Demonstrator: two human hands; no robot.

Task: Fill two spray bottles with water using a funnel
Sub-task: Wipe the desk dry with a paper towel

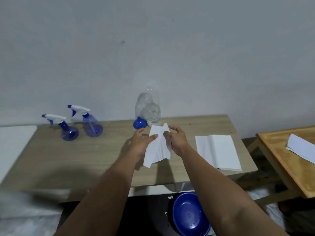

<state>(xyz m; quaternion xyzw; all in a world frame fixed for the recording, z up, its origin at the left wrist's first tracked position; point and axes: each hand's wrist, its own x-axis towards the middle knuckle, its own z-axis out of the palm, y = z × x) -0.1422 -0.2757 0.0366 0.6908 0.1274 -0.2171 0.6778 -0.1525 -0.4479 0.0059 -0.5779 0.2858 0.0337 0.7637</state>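
Two blue spray bottles with white trigger heads stand at the table's far left, one [69, 132] nearer, the other [92, 126] behind it. A blue funnel [140, 123] lies at the far edge beside a clear plastic water bottle [150, 108]. Above the middle of the table my left hand [142, 143] and my right hand [177, 140] both grip a crumpled white paper tissue [157, 149] between them, the left thumb pressed on its front.
A stack of white tissues [217, 152] lies on the wooden table [68, 160] at the right. A blue basin [189, 215] sits on the floor below the table's front edge. A second wooden table [281, 160] with white paper [301, 148] stands at the right.
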